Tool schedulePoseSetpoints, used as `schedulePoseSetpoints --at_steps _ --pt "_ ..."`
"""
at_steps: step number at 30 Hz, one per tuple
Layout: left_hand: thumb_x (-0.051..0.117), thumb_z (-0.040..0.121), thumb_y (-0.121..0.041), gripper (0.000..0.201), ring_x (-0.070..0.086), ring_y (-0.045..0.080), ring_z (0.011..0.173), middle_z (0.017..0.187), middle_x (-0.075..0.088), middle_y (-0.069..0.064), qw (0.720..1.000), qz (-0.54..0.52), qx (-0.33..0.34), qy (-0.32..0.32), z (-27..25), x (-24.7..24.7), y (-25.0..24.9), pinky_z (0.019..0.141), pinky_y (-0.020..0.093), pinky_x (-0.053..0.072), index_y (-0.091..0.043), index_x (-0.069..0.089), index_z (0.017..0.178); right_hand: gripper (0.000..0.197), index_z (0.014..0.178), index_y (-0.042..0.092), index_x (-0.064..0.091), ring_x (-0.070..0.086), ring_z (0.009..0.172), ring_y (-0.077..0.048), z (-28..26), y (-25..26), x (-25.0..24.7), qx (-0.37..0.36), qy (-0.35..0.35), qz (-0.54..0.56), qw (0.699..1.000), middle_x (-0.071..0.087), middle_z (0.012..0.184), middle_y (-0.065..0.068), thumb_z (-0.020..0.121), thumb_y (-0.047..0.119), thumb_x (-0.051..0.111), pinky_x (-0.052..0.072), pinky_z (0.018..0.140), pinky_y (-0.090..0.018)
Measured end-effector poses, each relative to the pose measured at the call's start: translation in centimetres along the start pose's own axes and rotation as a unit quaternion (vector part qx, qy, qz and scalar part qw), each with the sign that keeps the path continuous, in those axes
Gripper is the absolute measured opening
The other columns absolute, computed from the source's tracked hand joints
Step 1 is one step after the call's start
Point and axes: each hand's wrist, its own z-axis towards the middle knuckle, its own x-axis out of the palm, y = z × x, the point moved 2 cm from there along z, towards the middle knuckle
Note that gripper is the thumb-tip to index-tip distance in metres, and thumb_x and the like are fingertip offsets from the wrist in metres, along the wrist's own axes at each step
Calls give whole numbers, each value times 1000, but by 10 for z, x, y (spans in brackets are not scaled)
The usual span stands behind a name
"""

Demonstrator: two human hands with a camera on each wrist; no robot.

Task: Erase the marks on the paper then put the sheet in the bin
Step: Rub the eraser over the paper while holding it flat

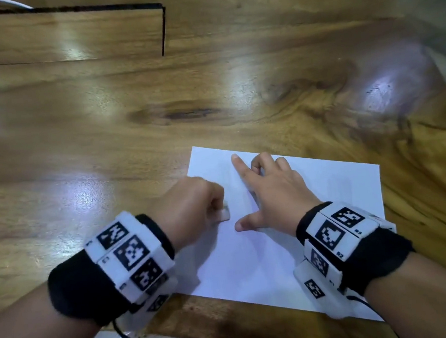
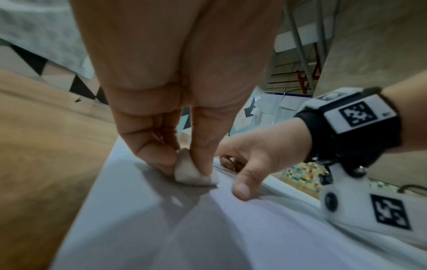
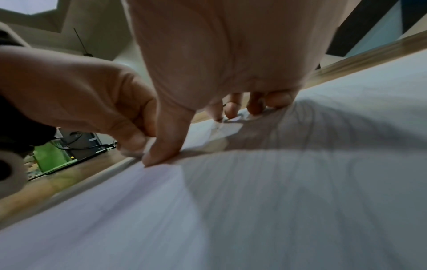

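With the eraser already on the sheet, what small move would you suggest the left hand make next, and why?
Probably a short rubbing stroke towards the right thumb. The left hand pinches the eraser with its tip on the paper, and the right hand presses thumb and forefinger down on either side of that spot, bracing the sheet. Faint pencil lines seem to remain beside the eraser, though blur makes this uncertain.

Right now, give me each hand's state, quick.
Left hand: pinching the small white eraser against the white paper sheet.
Right hand: open, fingers spread, pressing the sheet flat.
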Motion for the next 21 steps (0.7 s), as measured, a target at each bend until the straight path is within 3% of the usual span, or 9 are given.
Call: schedulePoseSetpoints --at_steps 3,5,7,10,12,14,16,18,21 --pt "65 78 -25 14 57 22 74 74 66 5 998 -22 -36 -47 25 -18 1 62 24 35 -10 65 80 115 150 35 -3 25 103 -16 0 0 -1 0 0 -7 1000 23 121 5 66 65 70 33 93 -30" --pt "66 77 -23 14 57 25 75 82 69 11 994 -47 -47 -92 50 -30 2 68 26 41 -10 64 81 116 150 35 -3 25 102 -15 1 0 -1 3 1 -9 1000 23 121 5 66 66 69 34 91 -30" --pt "66 78 -23 11 52 22 68 76 65 10 992 -51 -50 -103 60 -30 2 69 28 44 -13 62 77 116 151 35 -3 23 100 -15 1 0 -1 4 2 -9 1000 23 120 5 66 66 69 34 90 -30" --pt "64 79 -21 19 49 17 57 58 54 -1 995 -48 -39 -76 28 -17 2 59 22 37 -17 53 65 115 150 35 -2 23 101 -15 1 0 -1 5 2 -3 1000 23 119 5 66 65 70 33 92 -30" --pt "67 78 -23 26 48 11 54 61 61 -1 998 -47 -26 -30 3 -9 2 53 15 34 -22 48 60 115 150 35 -3 22 100 -14 0 0 -1 3 2 -3 1000 22 119 5 66 65 70 33 92 -30" --pt "67 78 -20 16 53 15 61 68 65 2 998 -51 -29 -17 3 -10 5 54 18 36 -21 57 65 115 150 35 -3 21 99 -14 0 0 -1 2 0 -7 1000 22 118 5 66 65 69 33 91 -31" --pt "65 78 -15 3 55 21 68 68 61 4 995 -58 -49 -57 22 -21 6 61 22 37 -12 64 77 115 150 35 -2 21 98 -14 0 0 -1 3 -1 -9 1000 23 119 5 66 65 69 33 90 -30" --pt "66 77 -15 11 55 23 73 69 57 5 993 -60 -55 -86 45 -32 8 66 26 39 -7 65 83 115 150 35 -3 21 98 -14 -1 0 -1 5 0 -10 1000 23 119 5 66 66 69 33 89 -30" --pt "66 78 -18 10 53 24 68 67 56 5 993 -64 -58 -86 49 -31 12 65 27 42 -9 63 77 115 150 34 -3 21 99 -14 0 0 -1 5 1 -12 1000 23 119 4 66 66 69 32 88 -29"
